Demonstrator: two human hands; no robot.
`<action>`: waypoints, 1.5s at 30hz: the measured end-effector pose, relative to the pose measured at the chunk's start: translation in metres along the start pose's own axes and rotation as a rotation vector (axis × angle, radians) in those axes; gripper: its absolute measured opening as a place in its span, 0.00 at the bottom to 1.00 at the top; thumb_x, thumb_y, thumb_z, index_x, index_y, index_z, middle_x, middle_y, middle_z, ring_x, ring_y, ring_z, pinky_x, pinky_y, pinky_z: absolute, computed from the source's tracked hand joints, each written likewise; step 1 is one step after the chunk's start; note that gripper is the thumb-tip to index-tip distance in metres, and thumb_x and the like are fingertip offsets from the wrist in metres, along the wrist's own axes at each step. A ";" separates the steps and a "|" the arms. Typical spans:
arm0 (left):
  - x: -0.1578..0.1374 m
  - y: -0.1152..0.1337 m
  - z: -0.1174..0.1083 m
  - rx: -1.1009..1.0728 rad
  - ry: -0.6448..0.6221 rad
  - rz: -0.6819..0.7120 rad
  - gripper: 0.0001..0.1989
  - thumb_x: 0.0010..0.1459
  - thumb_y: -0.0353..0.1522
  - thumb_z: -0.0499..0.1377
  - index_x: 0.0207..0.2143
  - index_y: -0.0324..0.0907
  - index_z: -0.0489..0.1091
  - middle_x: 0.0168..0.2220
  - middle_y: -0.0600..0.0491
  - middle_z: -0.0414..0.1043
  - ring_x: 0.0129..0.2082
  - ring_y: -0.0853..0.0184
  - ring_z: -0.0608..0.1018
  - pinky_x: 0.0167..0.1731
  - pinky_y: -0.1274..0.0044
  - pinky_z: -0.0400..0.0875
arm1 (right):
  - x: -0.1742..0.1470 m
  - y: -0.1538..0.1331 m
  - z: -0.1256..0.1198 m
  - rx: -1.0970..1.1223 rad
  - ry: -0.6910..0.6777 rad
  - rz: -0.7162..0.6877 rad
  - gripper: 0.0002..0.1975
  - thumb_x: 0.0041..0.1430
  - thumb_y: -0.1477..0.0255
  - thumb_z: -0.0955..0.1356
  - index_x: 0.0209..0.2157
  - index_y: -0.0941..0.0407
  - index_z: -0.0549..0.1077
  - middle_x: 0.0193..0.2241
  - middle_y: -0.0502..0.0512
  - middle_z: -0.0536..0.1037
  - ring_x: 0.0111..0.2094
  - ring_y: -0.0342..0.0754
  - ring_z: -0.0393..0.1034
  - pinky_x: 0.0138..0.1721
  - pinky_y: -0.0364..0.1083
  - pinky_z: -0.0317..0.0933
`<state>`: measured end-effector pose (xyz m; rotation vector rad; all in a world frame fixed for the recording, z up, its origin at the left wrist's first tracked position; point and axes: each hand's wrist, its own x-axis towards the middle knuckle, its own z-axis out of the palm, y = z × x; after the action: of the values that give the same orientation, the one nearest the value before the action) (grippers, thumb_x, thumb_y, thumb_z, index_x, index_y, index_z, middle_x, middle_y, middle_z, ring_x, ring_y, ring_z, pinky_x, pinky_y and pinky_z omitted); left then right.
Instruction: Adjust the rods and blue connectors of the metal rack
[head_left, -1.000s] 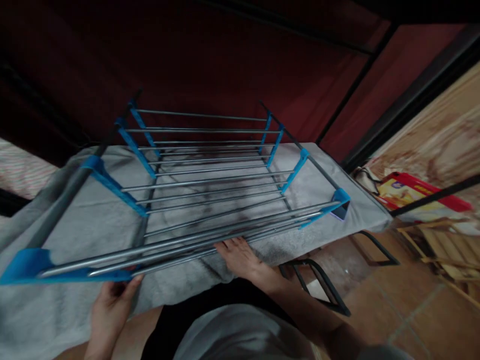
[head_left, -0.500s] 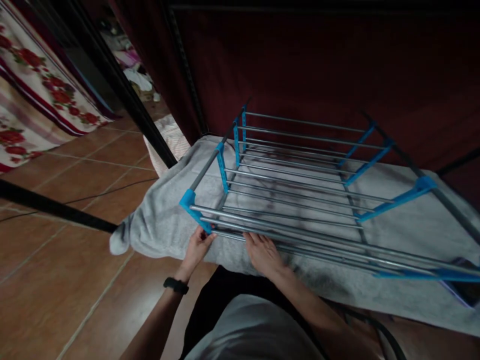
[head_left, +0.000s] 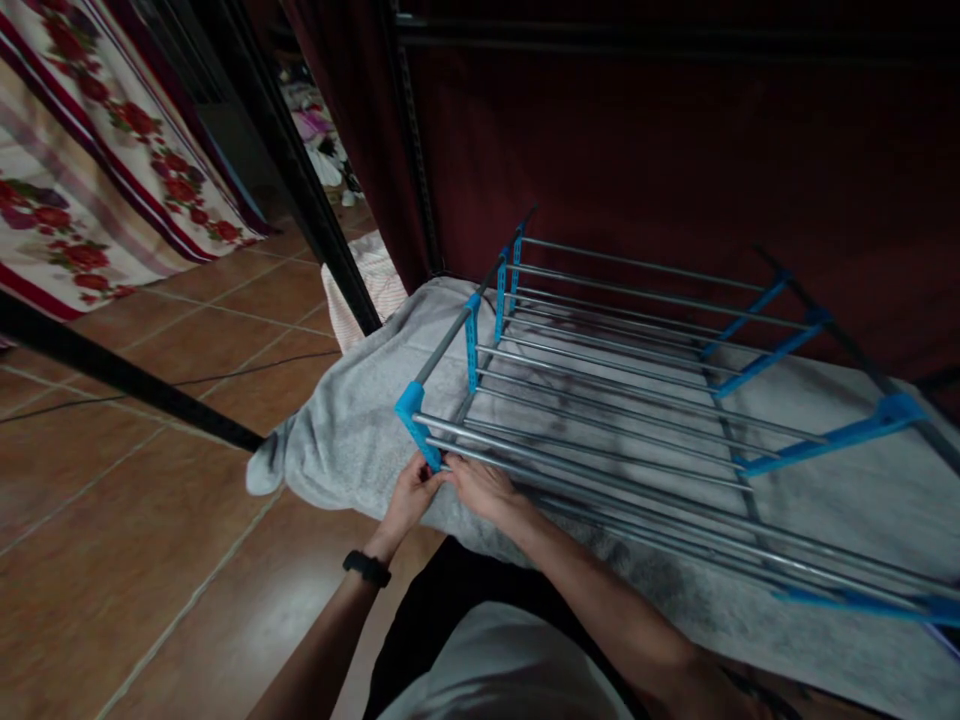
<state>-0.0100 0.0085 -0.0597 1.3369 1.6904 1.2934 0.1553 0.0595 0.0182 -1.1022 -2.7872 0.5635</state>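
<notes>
A rack of grey metal tubes (head_left: 600, 395) with blue plastic brackets rests on a grey blanket. My left hand (head_left: 411, 494) pinches the bottom end of the near left blue bracket (head_left: 422, 435). Close beside it, my right hand (head_left: 480, 487) curls over the lowest front tube where it meets that bracket. Both hands nearly touch, and some fingertips are hidden behind the bracket and the tubes. A black band (head_left: 367, 568) circles my left wrist.
The grey blanket (head_left: 330, 450) covers a low bed, its corner bunched at the left. Black metal posts (head_left: 292, 170) stand around it. Dark red cloth (head_left: 637, 150) hangs behind. A thin cable (head_left: 247, 370) crosses the tiled floor (head_left: 150, 540); a flowered curtain (head_left: 127, 160) hangs at far left.
My right hand has slid left along the lowest front tube to the bracket, beside my left hand. My left hand stays at the bracket. The view has shifted, moving the scene rightward.
</notes>
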 end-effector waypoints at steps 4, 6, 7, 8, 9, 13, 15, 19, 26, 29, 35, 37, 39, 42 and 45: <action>0.000 0.000 0.000 -0.015 -0.005 0.011 0.13 0.51 0.43 0.65 0.32 0.44 0.72 0.30 0.55 0.70 0.30 0.65 0.68 0.35 0.72 0.66 | -0.004 -0.003 -0.003 -0.041 -0.011 -0.013 0.16 0.74 0.66 0.59 0.54 0.55 0.73 0.47 0.61 0.82 0.47 0.54 0.77 0.47 0.49 0.70; 0.000 0.000 0.000 -0.024 -0.007 0.015 0.13 0.51 0.42 0.65 0.33 0.44 0.72 0.32 0.54 0.71 0.32 0.64 0.69 0.36 0.71 0.67 | -0.006 -0.005 -0.007 -0.049 -0.016 -0.014 0.16 0.74 0.67 0.59 0.53 0.54 0.73 0.47 0.61 0.82 0.46 0.54 0.78 0.45 0.49 0.70; 0.000 0.001 0.000 -0.027 -0.010 0.017 0.13 0.52 0.42 0.65 0.34 0.44 0.72 0.33 0.53 0.72 0.33 0.63 0.70 0.37 0.71 0.68 | -0.007 -0.006 -0.009 -0.049 -0.015 -0.013 0.16 0.74 0.67 0.59 0.53 0.54 0.73 0.47 0.60 0.82 0.46 0.54 0.78 0.45 0.49 0.71; 0.000 0.001 0.000 -0.030 -0.014 0.019 0.13 0.52 0.42 0.65 0.35 0.44 0.72 0.34 0.52 0.73 0.34 0.63 0.71 0.39 0.71 0.69 | -0.007 -0.007 -0.011 -0.050 -0.011 -0.015 0.15 0.74 0.67 0.59 0.53 0.53 0.73 0.47 0.60 0.82 0.46 0.54 0.78 0.44 0.49 0.71; 0.000 0.002 0.000 -0.033 -0.019 0.022 0.14 0.52 0.42 0.65 0.36 0.44 0.73 0.36 0.51 0.74 0.35 0.62 0.72 0.40 0.70 0.69 | -0.008 -0.008 -0.013 -0.051 -0.005 -0.019 0.15 0.74 0.67 0.59 0.53 0.53 0.73 0.47 0.60 0.82 0.46 0.54 0.78 0.44 0.49 0.70; -0.001 0.003 0.000 -0.036 -0.033 0.030 0.15 0.53 0.43 0.65 0.37 0.44 0.74 0.37 0.51 0.74 0.35 0.62 0.71 0.40 0.70 0.69 | -0.009 -0.009 -0.019 -0.056 -0.007 -0.030 0.15 0.74 0.68 0.59 0.54 0.53 0.72 0.47 0.60 0.81 0.45 0.54 0.78 0.44 0.49 0.71; -0.001 0.002 -0.001 -0.040 -0.035 0.037 0.14 0.53 0.44 0.65 0.36 0.44 0.73 0.35 0.52 0.73 0.34 0.62 0.71 0.39 0.70 0.69 | -0.009 -0.009 -0.019 -0.065 -0.014 -0.028 0.15 0.74 0.68 0.59 0.54 0.53 0.72 0.46 0.60 0.81 0.44 0.53 0.78 0.43 0.48 0.71; 0.000 -0.003 0.000 -0.055 -0.036 0.053 0.14 0.54 0.44 0.64 0.36 0.44 0.73 0.35 0.52 0.72 0.36 0.61 0.73 0.41 0.69 0.70 | -0.011 -0.009 -0.019 -0.081 0.023 -0.043 0.14 0.74 0.67 0.59 0.52 0.54 0.72 0.45 0.58 0.81 0.42 0.52 0.78 0.40 0.46 0.70; 0.001 -0.008 0.001 -0.034 -0.022 0.046 0.14 0.55 0.44 0.64 0.36 0.44 0.72 0.34 0.53 0.72 0.35 0.62 0.73 0.42 0.69 0.71 | -0.012 -0.010 -0.025 -0.052 0.036 -0.060 0.15 0.74 0.66 0.60 0.53 0.53 0.73 0.46 0.58 0.82 0.44 0.52 0.78 0.43 0.47 0.70; -0.001 -0.004 0.001 -0.014 -0.030 0.044 0.15 0.57 0.45 0.63 0.37 0.44 0.73 0.34 0.52 0.73 0.34 0.63 0.72 0.41 0.70 0.70 | -0.009 -0.008 -0.029 -0.024 0.009 -0.056 0.16 0.74 0.69 0.58 0.56 0.52 0.73 0.46 0.58 0.82 0.42 0.52 0.78 0.44 0.48 0.70; -0.002 0.001 0.002 0.007 -0.027 0.055 0.15 0.58 0.46 0.62 0.39 0.44 0.73 0.37 0.52 0.73 0.35 0.62 0.72 0.40 0.70 0.69 | -0.006 -0.007 -0.034 -0.004 -0.001 -0.046 0.17 0.74 0.71 0.58 0.54 0.54 0.74 0.47 0.56 0.82 0.40 0.51 0.78 0.42 0.47 0.70; -0.002 0.001 0.002 0.008 -0.029 0.057 0.16 0.58 0.46 0.61 0.39 0.44 0.73 0.37 0.52 0.73 0.35 0.62 0.72 0.40 0.70 0.69 | -0.006 -0.007 -0.036 0.004 -0.005 -0.048 0.16 0.74 0.70 0.59 0.55 0.53 0.74 0.47 0.56 0.82 0.39 0.51 0.78 0.42 0.47 0.71; -0.002 0.001 0.002 0.010 -0.029 0.057 0.16 0.58 0.46 0.61 0.39 0.44 0.73 0.35 0.53 0.73 0.34 0.63 0.71 0.39 0.71 0.69 | -0.007 -0.007 -0.037 0.015 -0.004 -0.053 0.16 0.73 0.69 0.60 0.56 0.52 0.73 0.48 0.56 0.82 0.40 0.51 0.78 0.42 0.47 0.71; -0.003 0.001 0.002 0.015 -0.028 0.056 0.16 0.58 0.46 0.61 0.39 0.44 0.73 0.35 0.53 0.72 0.34 0.64 0.71 0.39 0.71 0.69 | -0.006 -0.006 -0.037 0.034 -0.004 -0.054 0.17 0.74 0.68 0.60 0.56 0.53 0.73 0.47 0.56 0.82 0.40 0.52 0.78 0.42 0.48 0.71; -0.003 0.003 0.002 0.021 -0.028 0.053 0.16 0.58 0.46 0.61 0.39 0.44 0.73 0.36 0.53 0.73 0.35 0.63 0.71 0.40 0.71 0.69 | -0.005 -0.006 -0.035 0.038 -0.015 -0.051 0.16 0.73 0.68 0.60 0.55 0.54 0.74 0.45 0.57 0.82 0.39 0.52 0.79 0.40 0.48 0.70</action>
<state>-0.0063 0.0062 -0.0581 1.4141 1.6635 1.2837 0.1628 0.0632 0.0534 -1.0200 -2.7962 0.6194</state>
